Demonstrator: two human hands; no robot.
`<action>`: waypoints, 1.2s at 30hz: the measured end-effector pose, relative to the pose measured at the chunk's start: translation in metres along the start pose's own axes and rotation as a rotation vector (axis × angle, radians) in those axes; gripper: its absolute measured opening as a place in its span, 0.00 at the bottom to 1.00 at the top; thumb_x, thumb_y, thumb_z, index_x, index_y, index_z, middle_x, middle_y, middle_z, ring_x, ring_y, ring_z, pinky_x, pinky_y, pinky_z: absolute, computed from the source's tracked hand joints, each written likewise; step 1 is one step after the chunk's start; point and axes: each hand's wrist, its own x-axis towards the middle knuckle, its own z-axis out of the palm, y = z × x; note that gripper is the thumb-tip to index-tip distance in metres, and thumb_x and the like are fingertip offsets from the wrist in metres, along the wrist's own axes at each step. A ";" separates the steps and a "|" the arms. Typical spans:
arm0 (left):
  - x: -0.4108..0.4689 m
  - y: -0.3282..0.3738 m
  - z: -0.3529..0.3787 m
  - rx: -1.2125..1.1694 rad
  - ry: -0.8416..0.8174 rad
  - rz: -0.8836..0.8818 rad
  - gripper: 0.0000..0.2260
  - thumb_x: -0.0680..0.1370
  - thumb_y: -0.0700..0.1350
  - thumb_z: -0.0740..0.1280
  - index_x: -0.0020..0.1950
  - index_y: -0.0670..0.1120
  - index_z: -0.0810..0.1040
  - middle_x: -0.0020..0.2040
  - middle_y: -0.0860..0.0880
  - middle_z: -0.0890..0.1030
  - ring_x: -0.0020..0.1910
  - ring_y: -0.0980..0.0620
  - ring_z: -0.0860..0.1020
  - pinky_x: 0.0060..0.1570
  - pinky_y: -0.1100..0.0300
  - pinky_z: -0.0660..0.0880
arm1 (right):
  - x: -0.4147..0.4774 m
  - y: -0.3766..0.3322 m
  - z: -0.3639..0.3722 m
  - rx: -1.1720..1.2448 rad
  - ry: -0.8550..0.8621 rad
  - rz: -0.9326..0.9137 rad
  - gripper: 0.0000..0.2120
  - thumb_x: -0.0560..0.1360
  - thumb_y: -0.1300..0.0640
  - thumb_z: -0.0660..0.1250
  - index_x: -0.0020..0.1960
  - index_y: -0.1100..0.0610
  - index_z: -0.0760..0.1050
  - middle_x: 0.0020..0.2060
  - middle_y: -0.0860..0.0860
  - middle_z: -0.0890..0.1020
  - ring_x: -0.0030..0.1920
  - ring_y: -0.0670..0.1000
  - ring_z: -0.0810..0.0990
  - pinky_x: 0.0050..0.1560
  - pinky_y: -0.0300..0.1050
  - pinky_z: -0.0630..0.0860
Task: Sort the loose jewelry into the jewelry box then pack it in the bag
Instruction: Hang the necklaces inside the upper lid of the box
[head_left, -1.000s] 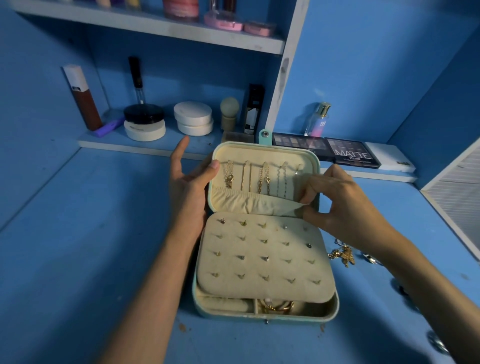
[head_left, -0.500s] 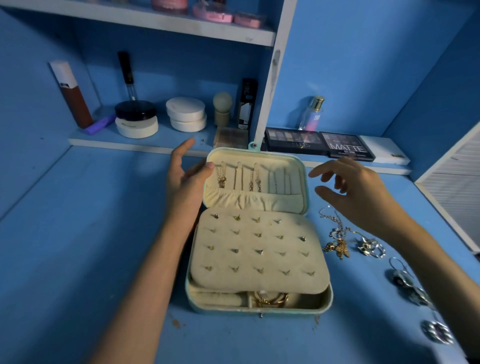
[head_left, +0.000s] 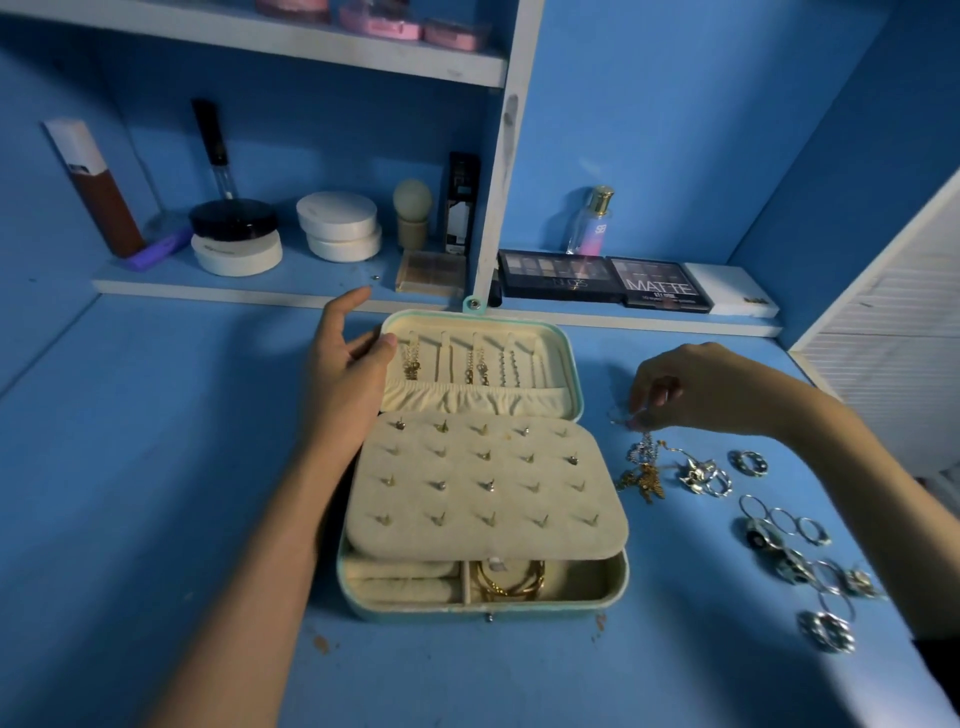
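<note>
A teal jewelry box (head_left: 483, 613) lies open on the blue desk. Several chains hang in its cream lid, a cream panel (head_left: 485, 491) carries rows of stud earrings, and gold bangles (head_left: 511, 582) sit in a front compartment. My left hand (head_left: 345, 374) holds the lid's left edge, thumb on the rim. To the right of the box my right hand (head_left: 691, 389) pinches a thin silver chain (head_left: 641, 447) at the top of a tangle of silver and gold necklaces (head_left: 644, 478). Silver rings and earrings (head_left: 795, 551) lie scattered further right.
A low shelf (head_left: 260, 286) behind the box holds powder jars, a foundation tube, a sponge and a small palette. Eyeshadow palettes (head_left: 608, 278), a white case and a perfume bottle stand at the back right. A white slatted panel (head_left: 893, 332) borders the desk's right side.
My right hand let go of the lid's pocket, moved right and down to the necklace tangle and now pinches a chain. The left hand stayed on the lid.
</note>
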 end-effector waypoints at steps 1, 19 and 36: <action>0.000 0.001 0.000 0.006 0.001 0.001 0.17 0.78 0.37 0.65 0.60 0.58 0.71 0.44 0.52 0.82 0.43 0.44 0.79 0.46 0.47 0.77 | 0.000 -0.001 0.001 0.009 0.012 -0.002 0.07 0.70 0.51 0.73 0.37 0.43 0.76 0.37 0.41 0.78 0.40 0.40 0.75 0.40 0.36 0.70; -0.001 0.012 -0.005 0.088 -0.029 -0.044 0.21 0.78 0.38 0.66 0.68 0.51 0.68 0.43 0.55 0.79 0.40 0.62 0.78 0.44 0.67 0.75 | -0.015 -0.007 0.000 0.492 0.323 -0.052 0.07 0.71 0.63 0.68 0.36 0.54 0.78 0.32 0.50 0.80 0.33 0.47 0.74 0.38 0.38 0.72; -0.029 0.091 0.076 0.345 -0.730 0.144 0.05 0.74 0.40 0.71 0.49 0.47 0.81 0.44 0.49 0.85 0.45 0.57 0.83 0.49 0.63 0.78 | -0.026 -0.048 -0.041 1.154 0.495 -0.247 0.08 0.75 0.67 0.63 0.38 0.61 0.76 0.29 0.55 0.80 0.31 0.53 0.77 0.33 0.39 0.75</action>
